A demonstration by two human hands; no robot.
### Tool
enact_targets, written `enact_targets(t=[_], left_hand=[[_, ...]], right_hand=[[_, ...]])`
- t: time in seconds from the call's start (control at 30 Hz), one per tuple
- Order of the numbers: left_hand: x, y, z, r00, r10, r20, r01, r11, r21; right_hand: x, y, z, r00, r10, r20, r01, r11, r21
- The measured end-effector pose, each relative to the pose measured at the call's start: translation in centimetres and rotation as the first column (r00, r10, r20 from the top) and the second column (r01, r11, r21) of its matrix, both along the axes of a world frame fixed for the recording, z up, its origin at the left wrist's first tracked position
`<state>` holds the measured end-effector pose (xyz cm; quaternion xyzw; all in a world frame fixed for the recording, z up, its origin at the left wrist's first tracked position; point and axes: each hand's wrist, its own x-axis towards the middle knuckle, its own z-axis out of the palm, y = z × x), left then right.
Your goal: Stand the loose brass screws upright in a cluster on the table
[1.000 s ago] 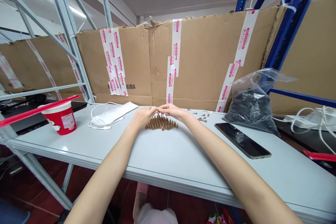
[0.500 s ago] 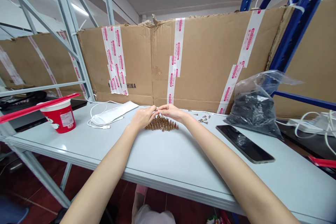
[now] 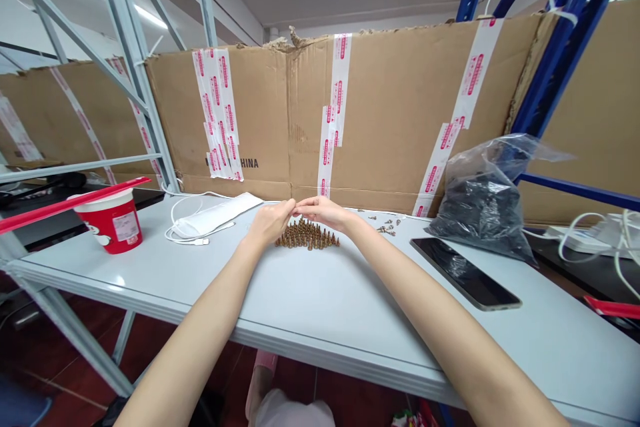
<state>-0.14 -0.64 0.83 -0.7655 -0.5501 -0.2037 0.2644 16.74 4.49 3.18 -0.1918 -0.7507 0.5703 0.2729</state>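
Several small brass-coloured screws (image 3: 309, 236) stand upright, packed close together, in the middle of the white table (image 3: 320, 293). My left hand (image 3: 273, 220) is at the back left of the group, its fingers drawn together. From the right, my right hand (image 3: 324, 211) reaches over the back of the group, fingertips pinched and meeting those of my left. Whatever lies between the fingertips is too small and too hidden to make out. More loose screws (image 3: 387, 229) lie scattered on their sides to the right.
A black phone (image 3: 465, 272) and a clear bag of dark items (image 3: 480, 207) are on the right. Leftward are a white power strip (image 3: 220, 215) with its cable and a red cup (image 3: 113, 221). A cardboard wall (image 3: 395, 113) closes off the back.
Both hands stay at the back of the screws, fingertips still together, with only a very slight shift. The screws look the same.
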Motion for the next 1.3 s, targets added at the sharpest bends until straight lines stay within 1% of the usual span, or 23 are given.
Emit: enact_targets(t=[0.1, 0.27, 0.4, 0.47, 0.57, 0.73, 0.8, 0.87, 0.93, 1.07, 1.2, 1.3], left_hand=[[0.0, 0.1, 0.0, 0.999, 0.029, 0.020, -0.029, 1.000, 0.007], [0.1, 0.4, -0.3, 0.996, 0.033, 0.079, -0.034, 0.999, 0.013], [0.0, 0.6, -0.3, 0.981, 0.099, 0.166, -0.107, 0.994, 0.039], [-0.2, 0.7, -0.2, 0.968, 0.131, 0.216, -0.145, 0.988, 0.053], [-0.4, 0.9, -0.1, 0.952, 0.139, 0.272, -0.153, 0.988, 0.031], [-1.0, 1.5, -0.5, 0.944, 0.078, 0.320, -0.080, 0.997, -0.007], [-1.5, 1.9, -0.7, 0.931, 0.081, 0.357, -0.081, 0.997, -0.014], [-2.0, 2.3, -1.0, 0.911, 0.112, 0.397, -0.098, 0.994, -0.054], [-2.4, 2.5, -1.2, 0.896, 0.159, 0.414, -0.118, 0.985, -0.123], [-2.7, 2.5, -1.4, 0.902, 0.212, 0.376, -0.128, 0.964, -0.235], [-2.8, 2.3, -1.5, 0.908, 0.229, 0.351, -0.137, 0.954, -0.267], [-3.1, 2.4, -1.6, 0.912, 0.239, 0.333, -0.136, 0.944, -0.302]], right_hand=[[-0.2, -0.1, -0.1, 1.000, -0.010, -0.017, 0.011, 0.999, 0.038], [-0.7, -0.4, -0.2, 0.994, -0.108, -0.024, 0.110, 0.985, 0.136], [-1.2, -0.4, -0.3, 0.979, -0.198, 0.042, 0.182, 0.953, 0.242], [-1.2, -0.1, -0.5, 0.971, -0.229, 0.071, 0.203, 0.942, 0.267], [-1.0, 0.5, -0.8, 0.960, -0.276, 0.056, 0.253, 0.933, 0.255], [0.0, 1.3, -1.0, 0.944, -0.331, 0.010, 0.321, 0.922, 0.217], [0.3, 1.7, -1.3, 0.939, -0.344, 0.014, 0.333, 0.918, 0.215], [0.5, 2.3, -1.7, 0.931, -0.364, 0.012, 0.352, 0.908, 0.226], [0.6, 2.9, -2.2, 0.914, -0.405, -0.003, 0.392, 0.882, 0.263], [0.5, 4.1, -3.2, 0.853, -0.522, 0.010, 0.484, 0.797, 0.361], [0.2, 4.9, -3.9, 0.811, -0.584, 0.032, 0.517, 0.741, 0.427], [0.0, 5.3, -3.7, 0.769, -0.635, 0.070, 0.520, 0.685, 0.511]])
